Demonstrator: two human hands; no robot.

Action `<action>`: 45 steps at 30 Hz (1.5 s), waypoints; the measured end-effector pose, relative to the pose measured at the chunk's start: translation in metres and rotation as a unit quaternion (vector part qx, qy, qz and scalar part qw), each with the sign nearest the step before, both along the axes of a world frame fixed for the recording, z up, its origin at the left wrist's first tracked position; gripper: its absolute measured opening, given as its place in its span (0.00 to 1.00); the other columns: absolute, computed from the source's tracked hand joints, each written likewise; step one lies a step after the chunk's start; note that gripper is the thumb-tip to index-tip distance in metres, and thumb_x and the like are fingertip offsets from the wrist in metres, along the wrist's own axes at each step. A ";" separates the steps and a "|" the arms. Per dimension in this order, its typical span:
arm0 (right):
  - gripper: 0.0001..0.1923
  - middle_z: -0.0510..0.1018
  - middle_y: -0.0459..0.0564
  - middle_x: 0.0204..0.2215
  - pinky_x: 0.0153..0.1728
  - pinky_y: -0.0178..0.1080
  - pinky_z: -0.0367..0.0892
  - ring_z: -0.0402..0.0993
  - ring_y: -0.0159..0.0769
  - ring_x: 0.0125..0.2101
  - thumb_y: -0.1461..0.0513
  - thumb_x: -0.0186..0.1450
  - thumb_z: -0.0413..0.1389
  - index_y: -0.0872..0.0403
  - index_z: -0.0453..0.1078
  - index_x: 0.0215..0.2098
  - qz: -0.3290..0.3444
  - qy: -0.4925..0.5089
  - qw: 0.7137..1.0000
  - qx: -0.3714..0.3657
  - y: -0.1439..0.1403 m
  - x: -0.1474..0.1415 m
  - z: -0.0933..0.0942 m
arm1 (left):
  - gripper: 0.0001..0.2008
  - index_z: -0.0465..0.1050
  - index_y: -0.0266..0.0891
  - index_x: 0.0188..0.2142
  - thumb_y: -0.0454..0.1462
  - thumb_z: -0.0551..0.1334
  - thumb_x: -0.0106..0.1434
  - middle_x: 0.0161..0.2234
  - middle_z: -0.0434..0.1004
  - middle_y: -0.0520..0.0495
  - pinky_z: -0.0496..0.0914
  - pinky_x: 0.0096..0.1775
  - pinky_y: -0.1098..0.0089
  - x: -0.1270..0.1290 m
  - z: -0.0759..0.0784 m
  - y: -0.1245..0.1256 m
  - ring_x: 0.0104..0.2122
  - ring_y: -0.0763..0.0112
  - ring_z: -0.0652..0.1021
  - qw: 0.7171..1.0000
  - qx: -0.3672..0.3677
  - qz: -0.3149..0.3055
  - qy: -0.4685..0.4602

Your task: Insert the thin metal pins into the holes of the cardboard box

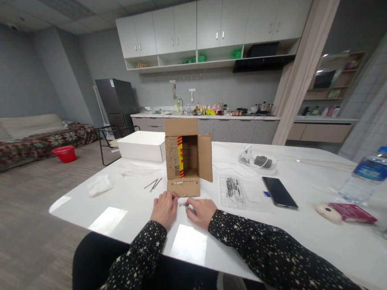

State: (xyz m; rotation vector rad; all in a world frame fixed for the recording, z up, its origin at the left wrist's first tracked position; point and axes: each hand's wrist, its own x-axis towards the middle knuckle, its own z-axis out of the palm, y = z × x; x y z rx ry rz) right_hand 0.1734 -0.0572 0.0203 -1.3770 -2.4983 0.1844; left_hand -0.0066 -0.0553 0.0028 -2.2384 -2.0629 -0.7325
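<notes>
An open cardboard box stands upright on the table, its front flap folded down toward me. Small metal heads or holes dot its left flap and the front one. My left hand rests at the front flap's edge, fingers curled and closed; a thin metal piece shows beside its fingertips, but whether they grip it is unclear. Just to the right, my right hand is bent in a pinch, with a thin nail-like metal piece at its fingertips. Several long nail-like pieces lie left of the box.
Right of the box lies a clear plastic case with many small metal pieces. Beyond it are a phone, a water bottle and a maroon box. A white box and crumpled tissue sit left.
</notes>
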 end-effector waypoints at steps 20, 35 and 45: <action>0.14 0.79 0.45 0.33 0.31 0.36 0.54 0.72 0.35 0.32 0.55 0.64 0.46 0.48 0.67 0.45 0.011 -0.001 1.000 0.018 0.000 0.001 -0.002 | 0.09 0.70 0.39 0.38 0.38 0.54 0.63 0.32 0.71 0.47 0.68 0.35 0.67 0.004 0.025 0.016 0.30 0.70 0.72 0.942 0.234 -0.072 -0.229; 0.15 0.79 0.46 0.34 0.32 0.36 0.55 0.73 0.36 0.33 0.55 0.65 0.45 0.48 0.67 0.46 0.016 -0.004 1.000 0.006 -0.006 0.005 0.010 | 0.05 0.66 0.40 0.38 0.36 0.56 0.61 0.31 0.74 0.50 0.67 0.35 0.68 0.024 0.023 0.047 0.26 0.73 0.72 0.930 0.269 -0.031 -0.248; 0.14 0.79 0.46 0.35 0.31 0.36 0.55 0.73 0.36 0.33 0.54 0.65 0.46 0.47 0.67 0.45 0.007 -0.009 1.000 0.019 0.002 0.001 -0.004 | 0.06 0.67 0.40 0.34 0.40 0.57 0.60 0.25 0.71 0.52 0.65 0.30 0.71 0.011 0.006 0.045 0.25 0.73 0.71 0.925 0.288 0.009 -0.248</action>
